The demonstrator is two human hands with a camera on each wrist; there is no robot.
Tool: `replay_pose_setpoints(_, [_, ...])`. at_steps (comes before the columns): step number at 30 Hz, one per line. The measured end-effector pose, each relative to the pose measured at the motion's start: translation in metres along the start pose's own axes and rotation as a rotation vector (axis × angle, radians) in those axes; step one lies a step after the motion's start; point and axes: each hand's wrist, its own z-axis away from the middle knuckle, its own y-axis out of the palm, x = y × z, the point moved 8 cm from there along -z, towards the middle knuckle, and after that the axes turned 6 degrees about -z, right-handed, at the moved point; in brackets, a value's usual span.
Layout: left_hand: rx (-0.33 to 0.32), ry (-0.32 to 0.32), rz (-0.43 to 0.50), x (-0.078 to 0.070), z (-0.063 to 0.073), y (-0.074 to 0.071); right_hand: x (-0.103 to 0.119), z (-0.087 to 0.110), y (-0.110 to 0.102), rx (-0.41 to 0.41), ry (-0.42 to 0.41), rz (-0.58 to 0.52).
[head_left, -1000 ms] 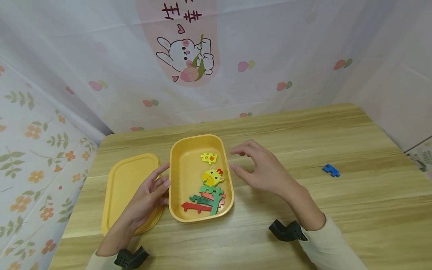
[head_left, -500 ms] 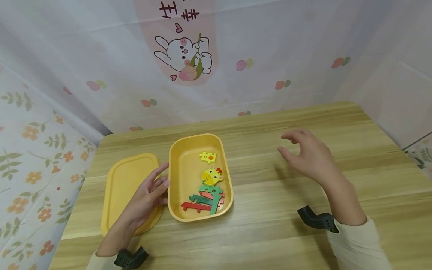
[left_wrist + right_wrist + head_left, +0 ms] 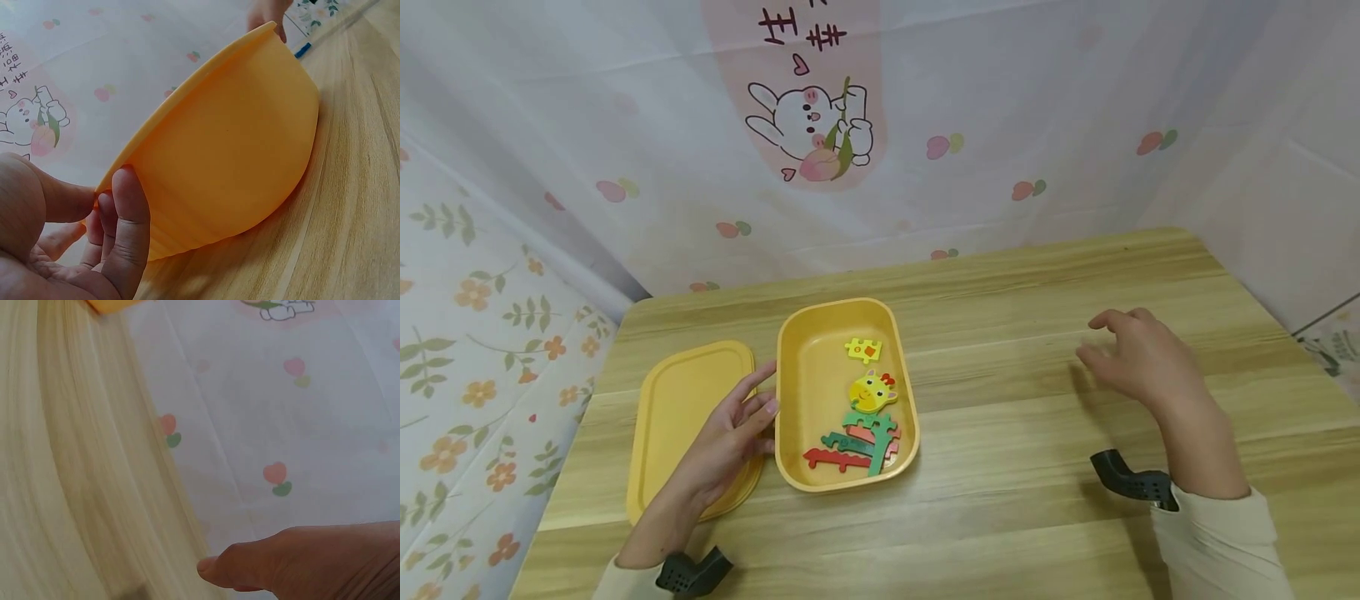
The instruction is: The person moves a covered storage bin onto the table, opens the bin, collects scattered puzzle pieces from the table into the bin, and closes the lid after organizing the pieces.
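Observation:
My left hand (image 3: 730, 433) rests against the left side of a yellow box (image 3: 784, 458), its fingertips touching the rim and outer wall. In the left wrist view this hand (image 3: 87, 244) lies at the box's side wall (image 3: 225, 144). Inside the box are a yellow giraffe-head puzzle piece (image 3: 871, 393), a yellow puzzle piece (image 3: 863, 350), and several green and red puzzle pieces (image 3: 877, 450). Far to the right, my right hand (image 3: 1150, 358) hovers over the table, thumb and fingers apart. A blue puzzle piece (image 3: 303, 50) shows beside it in the left wrist view; in the head view the hand hides it.
A yellow lid (image 3: 673, 417) lies on the wooden table (image 3: 1000, 483) left of the box, partly under my left forearm. A printed curtain (image 3: 970, 100) hangs behind the table's back edge, and a floral one (image 3: 482, 358) on the left.
My right hand has moved right, away from the box, to where the blue puzzle piece was visible. That piece is now covered in the head view. Left hand and box have stayed put.

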Motion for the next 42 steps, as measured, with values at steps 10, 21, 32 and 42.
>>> replay_pose_setpoints(10, [0.000, 0.002, -0.003, -0.001, 0.001, -0.001, -0.016, 0.000, 0.007, 0.012, -0.007, 0.007])
replay_pose_setpoints(21, [0.004, 0.000, 0.004, 0.000, 0.001, -0.001, -0.023, -0.002, 0.015, 0.062, -0.019, 0.024])
replay_pose_setpoints(32, [-0.003, -0.009, 0.004, 0.001, 0.000, -0.001, -0.036, 0.001, 0.013, 0.090, -0.034, 0.023])
replay_pose_setpoints(42, [-0.003, -0.015, 0.006, 0.001, -0.001, 0.000, -0.052, 0.000, 0.012, 0.181, 0.023, -0.006])
